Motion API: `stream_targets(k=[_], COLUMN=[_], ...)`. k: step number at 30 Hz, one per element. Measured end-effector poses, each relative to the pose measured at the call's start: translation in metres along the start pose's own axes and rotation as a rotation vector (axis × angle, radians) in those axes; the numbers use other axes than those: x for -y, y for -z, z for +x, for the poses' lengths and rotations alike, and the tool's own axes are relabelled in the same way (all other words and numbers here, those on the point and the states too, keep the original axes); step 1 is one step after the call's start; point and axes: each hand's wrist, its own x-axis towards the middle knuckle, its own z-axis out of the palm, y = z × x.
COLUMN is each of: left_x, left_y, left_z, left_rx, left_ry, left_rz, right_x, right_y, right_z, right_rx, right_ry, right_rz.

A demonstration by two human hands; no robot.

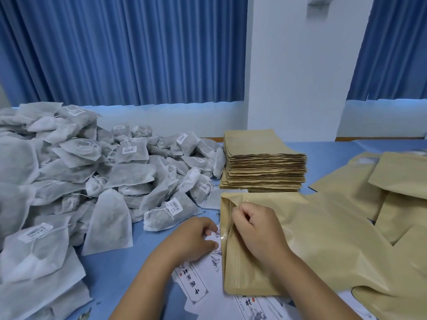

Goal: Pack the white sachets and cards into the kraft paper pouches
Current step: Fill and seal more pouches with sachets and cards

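Note:
A kraft paper pouch (pixel 277 245) lies in front of me, mouth facing left. My right hand (pixel 256 229) pinches the upper lip of that mouth. My left hand (pixel 196 239) holds a white printed card (pixel 216 236) at the pouch opening, its fingers curled round the card's edge. More white cards (pixel 196 282) with black characters lie spread under my forearms. A big heap of white sachets (pixel 92 172) with barcode labels fills the left of the blue table.
A neat stack of flat, unfilled kraft pouches (pixel 263 162) stands just behind the open pouch. Several more kraft pouches (pixel 374 185) lie loose on the right. Blue curtains and a white wall pillar stand behind the table's far edge.

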Motion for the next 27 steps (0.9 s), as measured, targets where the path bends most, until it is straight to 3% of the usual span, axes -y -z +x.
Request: stream_targets(k=[8, 16, 19, 24, 27], left_x=[-0.001, 0.000, -0.003, -0.017, -0.020], left_y=[0.007, 0.005, 0.007, 0.013, 0.017], left_z=[-0.003, 0.000, 0.000, -0.005, -0.006], left_rx=[-0.039, -0.211, -0.350, -0.659, -0.812], left_ry=[0.091, 0.008, -0.062, -0.208, -0.186], left_rz=[-0.184, 0.009, -0.037, -0.360, -0.559], right_x=[0.001, 0.003, 0.004, 0.004, 0.003], right_y=[0.000, 0.001, 0.001, 0.002, 0.002], right_z=[0.000, 0.000, -0.001, -0.001, -0.001], right_rx=[0.006, 0.022, 0.028, 0.022, 0.031], right_ry=[-0.003, -0.011, -0.010, 0.002, 0.001], right_rz=[-0.020, -0.030, -0.031, -0.037, -0.035])
